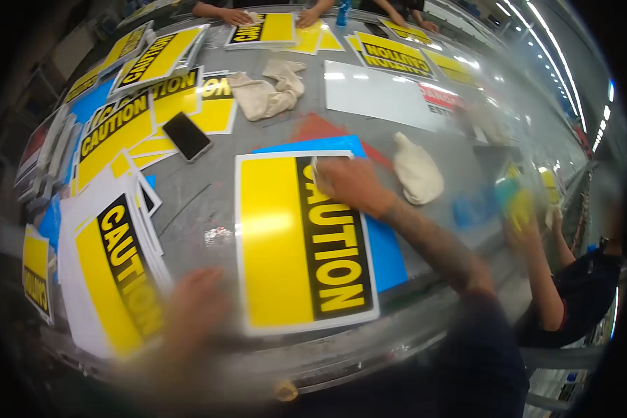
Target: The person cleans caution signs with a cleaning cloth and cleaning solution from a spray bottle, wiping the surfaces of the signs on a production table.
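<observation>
A yellow and black CAUTION sign (272, 237) lies flat before me, over a blue sheet (390, 258). My right hand (352, 184) rests on the sign's upper part, across the black band, its fingers curled round something pale that is too small to make out. Blurred by motion, my left hand (198, 306) is near the table's front edge, between this sign and a stack of CAUTION signs (111, 279) at the left. Its fingers are smeared.
A phone (186, 137) lies beside more signs (115, 136). Beige cloths (268, 90) lie farther back, a white cloth (418, 169) at right. A co-worker's yellow-gloved hand (517, 202) is at far right. Other people's hands (235, 17) touch signs at the far edge.
</observation>
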### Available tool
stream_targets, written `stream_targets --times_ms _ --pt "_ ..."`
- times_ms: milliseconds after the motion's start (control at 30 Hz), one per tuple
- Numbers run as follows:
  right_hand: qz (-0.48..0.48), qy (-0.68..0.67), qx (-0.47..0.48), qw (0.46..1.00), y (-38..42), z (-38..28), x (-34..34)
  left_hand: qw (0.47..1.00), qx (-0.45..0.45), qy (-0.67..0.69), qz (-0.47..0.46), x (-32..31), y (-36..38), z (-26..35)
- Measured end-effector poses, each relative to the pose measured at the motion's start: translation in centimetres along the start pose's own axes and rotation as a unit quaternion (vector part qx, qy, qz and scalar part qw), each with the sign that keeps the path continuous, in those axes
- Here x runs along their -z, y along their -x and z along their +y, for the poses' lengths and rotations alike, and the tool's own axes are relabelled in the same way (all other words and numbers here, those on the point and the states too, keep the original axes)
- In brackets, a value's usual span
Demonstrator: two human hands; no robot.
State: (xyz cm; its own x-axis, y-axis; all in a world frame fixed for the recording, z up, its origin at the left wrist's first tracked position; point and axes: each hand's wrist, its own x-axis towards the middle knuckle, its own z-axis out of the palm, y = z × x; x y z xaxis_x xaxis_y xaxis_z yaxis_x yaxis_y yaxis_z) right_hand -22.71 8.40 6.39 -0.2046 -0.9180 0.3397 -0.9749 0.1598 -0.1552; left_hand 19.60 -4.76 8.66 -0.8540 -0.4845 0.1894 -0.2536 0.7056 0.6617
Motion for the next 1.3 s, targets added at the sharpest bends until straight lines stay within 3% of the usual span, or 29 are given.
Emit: stream_targets --times_ms 33,100,167,233,300,333,400,500,600,767,867,967,1067,1200,1233,1300 --pt "0.003 -0.035 0.003 0.999 1.8 -2.5 0.5 0.991 0.090 0.069 0.065 -0.5 0.4 -0.1" --pt "-0.083 -0.054 0.015 0.995 5.1 -6.9 2.0 0.964 0.193 0.139 0.118 -0.1 0.6 0.6" --pt "-0.098 -0.124 0.067 0.985 9.6 -10.5 2.9 0.976 0.160 0.095 0.109 -0.2 1.9 -2.7" --pt "-0.181 -0.212 0.141 0.950 12.8 -13.2 3.9 0.990 0.093 0.049 0.089 -0.5 -0.5 -1.5" --pt "-0.320 -0.383 0.204 0.842 14.5 -13.9 6.1 0.998 0.002 -0.006 0.064 -0.9 -4.8 2.4" --pt "-0.300 -0.408 0.227 0.832 14.8 -14.1 6.9 0.998 0.000 0.058 0.004 -0.6 -7.2 5.2" --pt "-0.262 -0.456 0.280 0.803 15.3 -14.1 7.8 0.992 -0.124 -0.007 0.009 -2.3 -11.7 7.0" --pt "-0.140 -0.474 0.217 0.842 14.4 -10.7 8.5 0.981 -0.187 -0.019 -0.045 -5.8 -18.9 9.5" --pt "-0.052 -0.377 0.203 0.902 14.4 -7.4 7.4 0.962 -0.245 -0.092 -0.077 -11.1 -26.2 9.1" --pt "0.092 -0.327 0.143 0.930 13.7 -4.8 6.9 0.958 -0.167 -0.195 -0.131 -15.2 -30.8 9.3" --pt "0.211 -0.371 -0.013 0.904 12.9 -2.1 5.3 0.961 -0.130 -0.174 -0.169 -15.3 -31.6 9.7" --pt "0.198 -0.407 -0.208 0.867 11.7 0.7 3.2 0.967 -0.101 -0.137 -0.190 -15.3 -32.7 9.5" --pt "0.264 -0.545 -0.257 0.753 10.5 1.7 2.5 0.971 -0.080 -0.100 -0.200 -15.2 -33.4 9.3" --pt "0.225 -0.515 -0.256 0.786 10.7 1.7 2.8 0.965 -0.082 -0.081 -0.237 -15.0 -34.2 8.9" --pt "0.222 -0.504 -0.262 0.792 10.8 1.7 3.0 0.953 -0.173 -0.080 -0.236 -15.7 -35.1 6.6" --pt "0.217 -0.485 -0.262 0.806 10.8 1.5 3.2 0.946 -0.254 -0.065 -0.189 -16.0 -35.4 6.1"
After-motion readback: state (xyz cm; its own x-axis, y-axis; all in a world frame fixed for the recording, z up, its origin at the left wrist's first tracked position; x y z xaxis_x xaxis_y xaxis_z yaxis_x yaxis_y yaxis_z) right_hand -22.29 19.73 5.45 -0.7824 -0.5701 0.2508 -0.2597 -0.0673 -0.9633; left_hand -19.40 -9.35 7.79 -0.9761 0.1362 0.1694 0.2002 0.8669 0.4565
